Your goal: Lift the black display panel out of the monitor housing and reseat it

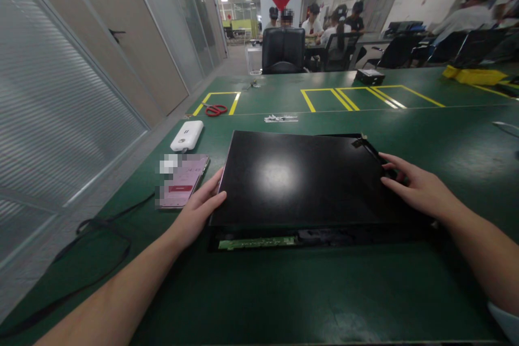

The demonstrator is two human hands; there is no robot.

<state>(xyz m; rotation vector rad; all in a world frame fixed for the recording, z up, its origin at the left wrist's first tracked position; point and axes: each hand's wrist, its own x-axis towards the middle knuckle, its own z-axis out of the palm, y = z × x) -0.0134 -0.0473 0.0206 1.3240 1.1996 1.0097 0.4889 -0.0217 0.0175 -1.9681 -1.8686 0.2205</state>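
A glossy black flat panel [312, 184] lies over a black frame, whose lower edge shows a green circuit strip [257, 243]. My left hand [203, 205] is closed on the panel's left edge, thumb on top and fingers partly hidden at the side. At the opposite side, my right hand [413, 184] has its thumb and fingers curved around the right edge, near the frame's dark rim. A small metal bracket [364, 137] shows at the upper right corner.
On the green table [316, 292] are a phone [182, 184], a white power bank [187, 136], a black cable [93, 275], red scissors [216, 110], small white pieces [281, 118] and a black box [369, 76]. Yellow tape marks the far side. People sit beyond.
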